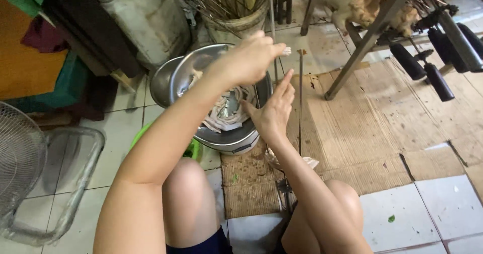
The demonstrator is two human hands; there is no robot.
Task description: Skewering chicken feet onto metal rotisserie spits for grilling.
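My left hand (pixel 251 58) reaches across above a metal bowl (pixel 176 80) and pinches a small pale piece of meat (pixel 287 50) at its fingertips. A thin metal skewer (pixel 272 12) stands upright right behind that hand. My right hand (pixel 274 112) is just below, index finger and thumb spread, at the skewer's lower end; its grip on the skewer is hidden. Pale strips of meat (pixel 229 117) lie in the bowl. A second skewer (pixel 300 103) stands to the right of my right hand.
A second metal bowl (pixel 157 85) sits behind the first, a green basket (pixel 193 149) below it. A fan (pixel 20 158) is at left, a white jerrycan (pixel 146 17) and a bucket of sticks (pixel 236 10) behind. Cardboard (pixel 362 128) covers the floor beneath a metal frame leg (pixel 370 37).
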